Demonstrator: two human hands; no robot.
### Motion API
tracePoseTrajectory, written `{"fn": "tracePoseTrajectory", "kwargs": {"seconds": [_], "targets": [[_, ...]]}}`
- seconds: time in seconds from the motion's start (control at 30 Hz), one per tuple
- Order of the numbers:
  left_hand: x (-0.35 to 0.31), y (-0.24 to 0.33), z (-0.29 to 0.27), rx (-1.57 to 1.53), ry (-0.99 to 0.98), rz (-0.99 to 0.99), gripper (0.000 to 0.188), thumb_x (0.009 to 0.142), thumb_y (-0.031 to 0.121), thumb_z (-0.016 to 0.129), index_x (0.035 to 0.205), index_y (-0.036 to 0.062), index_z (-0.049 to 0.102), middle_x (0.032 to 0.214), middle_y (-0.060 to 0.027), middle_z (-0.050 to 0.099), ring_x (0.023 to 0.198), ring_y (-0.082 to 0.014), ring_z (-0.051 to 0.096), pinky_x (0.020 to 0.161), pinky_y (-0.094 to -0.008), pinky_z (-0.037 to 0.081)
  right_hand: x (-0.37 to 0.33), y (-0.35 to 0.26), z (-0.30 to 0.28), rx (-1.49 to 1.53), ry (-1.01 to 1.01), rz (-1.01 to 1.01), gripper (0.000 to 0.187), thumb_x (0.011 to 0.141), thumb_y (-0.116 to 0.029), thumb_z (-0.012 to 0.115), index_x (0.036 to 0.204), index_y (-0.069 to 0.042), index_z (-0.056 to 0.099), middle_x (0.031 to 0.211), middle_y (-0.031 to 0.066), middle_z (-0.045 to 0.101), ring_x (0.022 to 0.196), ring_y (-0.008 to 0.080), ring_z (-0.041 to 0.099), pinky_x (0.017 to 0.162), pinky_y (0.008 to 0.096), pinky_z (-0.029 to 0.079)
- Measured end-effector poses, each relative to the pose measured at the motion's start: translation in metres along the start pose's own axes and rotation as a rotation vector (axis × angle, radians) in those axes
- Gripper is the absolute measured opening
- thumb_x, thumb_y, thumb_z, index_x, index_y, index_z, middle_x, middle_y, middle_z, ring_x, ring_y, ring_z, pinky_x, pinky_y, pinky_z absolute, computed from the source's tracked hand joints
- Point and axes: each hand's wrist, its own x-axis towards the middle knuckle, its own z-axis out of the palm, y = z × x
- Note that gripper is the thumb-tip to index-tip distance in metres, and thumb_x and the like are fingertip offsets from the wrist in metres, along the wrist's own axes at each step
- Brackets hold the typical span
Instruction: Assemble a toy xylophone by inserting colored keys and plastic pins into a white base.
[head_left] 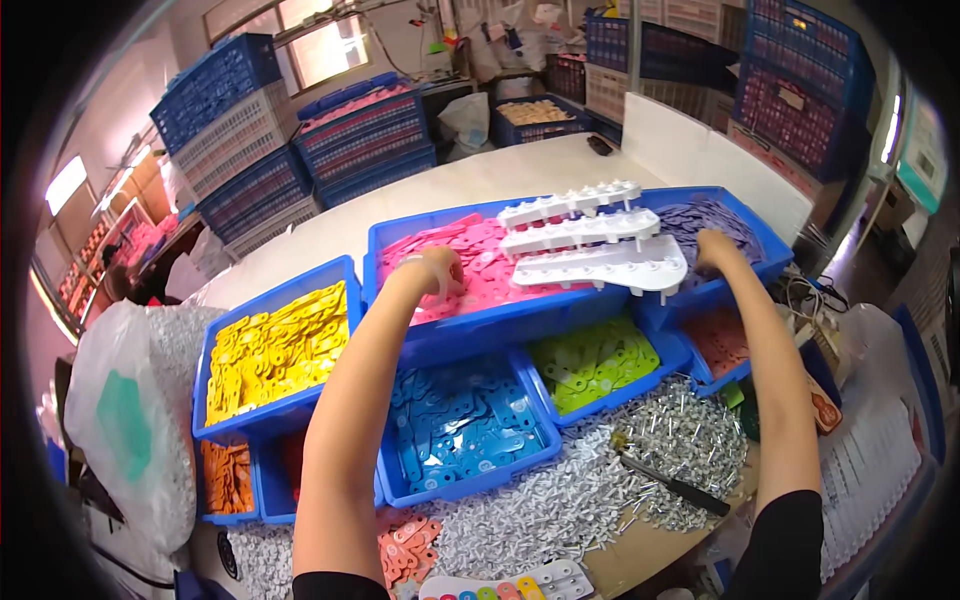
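My left hand [440, 272] reaches into the pink flat plastic strips [480, 245] in a long blue bin, its fingers curled down among them. Whether a strip is in its grip is hidden. At the bin's right end, my right hand [713, 250] dips into purple strips [690, 222], fingers bent and pointing down, their tips out of sight. Between the hands, white plastic frames with rows of pegs [600, 265] lie stacked across the bin. At the lower edge rests a white frame holding several coloured strips [500, 590].
Nearer bins hold yellow [280, 350], blue [465, 420], green [595, 365], orange [228, 478] and coral [715, 340] strips. Small white plastic parts [530, 490] and metal screws [690, 440] lie heaped in front, with a black-handled screwdriver [680, 487]. Stacked crates [365, 135] stand behind.
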Motion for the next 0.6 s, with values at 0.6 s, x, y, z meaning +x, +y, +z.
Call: {"fn": "tracePoseTrajectory", "kwargs": {"seconds": [0.6], "targets": [[-0.051, 0.042, 0.012, -0.3, 0.935, 0.15, 0.011, 0.086, 0.01, 0.067, 0.09, 0.0016, 0.073, 0.089, -0.0187, 0.071, 0.082, -0.028, 0.07, 0.074, -0.0351, 0.055, -0.278, -0.085, -0.025, 1.782, 0.012, -0.042, 0.028, 0.098, -0.012, 0.058, 0.121, 0.004, 0.056, 0.099, 0.0129, 0.068, 0.081, 0.019, 0.07, 0.069, 0.0266, 0.059]]}}
